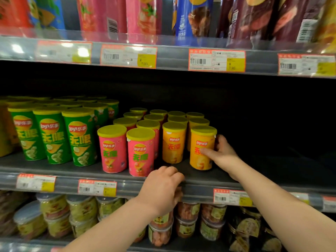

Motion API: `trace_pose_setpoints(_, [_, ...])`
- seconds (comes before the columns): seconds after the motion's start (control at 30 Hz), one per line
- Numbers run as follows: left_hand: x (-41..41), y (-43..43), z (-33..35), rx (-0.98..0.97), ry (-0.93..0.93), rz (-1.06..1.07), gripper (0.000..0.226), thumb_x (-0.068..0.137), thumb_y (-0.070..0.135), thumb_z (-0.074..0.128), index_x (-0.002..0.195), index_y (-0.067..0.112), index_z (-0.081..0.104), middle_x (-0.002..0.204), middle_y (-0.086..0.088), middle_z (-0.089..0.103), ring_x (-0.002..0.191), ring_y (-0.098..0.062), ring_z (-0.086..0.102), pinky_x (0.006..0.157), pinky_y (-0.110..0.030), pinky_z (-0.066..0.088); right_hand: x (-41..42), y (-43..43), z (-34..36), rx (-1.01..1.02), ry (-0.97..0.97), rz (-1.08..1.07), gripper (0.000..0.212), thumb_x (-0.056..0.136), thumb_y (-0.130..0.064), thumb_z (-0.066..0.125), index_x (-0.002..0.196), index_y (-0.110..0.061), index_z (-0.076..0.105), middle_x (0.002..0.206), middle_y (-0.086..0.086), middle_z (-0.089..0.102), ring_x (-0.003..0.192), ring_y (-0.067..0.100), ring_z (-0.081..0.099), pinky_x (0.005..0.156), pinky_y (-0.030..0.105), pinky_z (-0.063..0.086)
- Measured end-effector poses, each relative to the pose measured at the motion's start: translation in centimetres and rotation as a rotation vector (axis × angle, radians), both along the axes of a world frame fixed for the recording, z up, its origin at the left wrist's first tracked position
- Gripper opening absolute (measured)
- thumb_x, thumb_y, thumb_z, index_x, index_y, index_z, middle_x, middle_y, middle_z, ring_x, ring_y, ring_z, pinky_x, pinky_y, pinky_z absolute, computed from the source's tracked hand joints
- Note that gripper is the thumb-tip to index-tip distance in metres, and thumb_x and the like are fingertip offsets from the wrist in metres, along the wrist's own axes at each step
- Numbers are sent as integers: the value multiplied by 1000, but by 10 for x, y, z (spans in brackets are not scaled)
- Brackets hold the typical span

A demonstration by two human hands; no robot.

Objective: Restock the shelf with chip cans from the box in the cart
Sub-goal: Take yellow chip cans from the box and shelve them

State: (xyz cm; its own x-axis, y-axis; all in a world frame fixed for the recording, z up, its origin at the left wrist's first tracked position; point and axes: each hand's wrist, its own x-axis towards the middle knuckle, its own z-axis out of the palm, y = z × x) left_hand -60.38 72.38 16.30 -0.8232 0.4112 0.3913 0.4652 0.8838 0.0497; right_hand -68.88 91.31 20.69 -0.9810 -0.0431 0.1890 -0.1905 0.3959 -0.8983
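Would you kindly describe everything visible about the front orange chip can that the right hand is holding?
The short orange cylindrical chip can has a yellow plastic-looking lid, a red and yellow Lay's logo and red characters on a glossy printed wrap. It stands upright on the dark grey shelf, frontmost in the right-hand orange row, apart from the matching orange can to its left. The right hand grips it, with the thumb across the front and the fingers round its right side.

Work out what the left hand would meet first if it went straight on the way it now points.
Probably the left front orange can: the left hand, at the shelf edge, aims up-right across bare shelf beside the pink can. Depth is unclear.
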Motion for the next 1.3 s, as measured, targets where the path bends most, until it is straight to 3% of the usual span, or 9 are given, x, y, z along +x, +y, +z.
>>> trace_pose_setpoints(0.1, [-4,-2,-4,29,66,1,33,66,37,47,88,26,68,83,7,64,69,-16,63,54,-27,54,-7,-1,-4,17,-14,8,67,86,-26,68,142,-19,32,142,8,47,126,26,48,94,34,41])
trace_pose_setpoints(0.3, [-4,-3,-6,33,64,4,33,63,35,53,90,25,68,86,7,65,72,-16,63,56,-29,55,-10,3,-14,238,-27,-23,85,76,-25,78,144,-16,27,147,9,40,132,27,42,103,38,37])
trace_pose_setpoints(0.63, [-2,1,-6,59,57,31,38,68,39,39,88,26,69,86,9,65,72,-14,63,59,-23,53,-21,4,-20,273,3,14,75,79,-28,76,140,-18,34,144,7,44,130,27,44,103,40,39])
trace_pose_setpoints(0.8, [0,4,-4,32,60,67,30,60,38,59,87,30,68,86,12,64,72,-11,63,60,-18,50,-24,5,-22,284,0,23,74,79,-30,75,139,-18,34,143,8,45,128,28,46,102,41,40])
trace_pose_setpoints(0.93, [2,6,-2,43,30,103,33,56,35,62,88,28,67,87,9,65,74,-14,64,62,-22,51,-26,5,-22,300,2,45,71,82,-31,72,140,-18,33,143,9,44,128,28,45,102,41,40])
trace_pose_setpoints(1.0, [2,7,-1,37,5,123,34,60,32,62,93,24,67,92,5,65,80,-20,64,66,-27,51,-26,5,-22,302,1,48,71,82,-32,72,140,-18,33,143,9,43,128,29,45,101,41,40])
trace_pose_setpoints(1.13, [2,14,2,-19,-79,208,38,86,30,57,123,24,55,124,3,52,115,-22,47,93,-31,38,-26,6,-22,304,-17,42,74,82,-33,72,142,-17,31,144,10,41,129,30,44,100,40,39])
trace_pose_setpoints(1.3, [5,21,2,-79,-67,269,41,90,36,53,130,28,47,128,5,46,121,-20,41,96,-31,32,-26,10,-20,257,-20,-10,88,77,-39,75,147,-18,24,147,10,39,131,30,42,104,43,40])
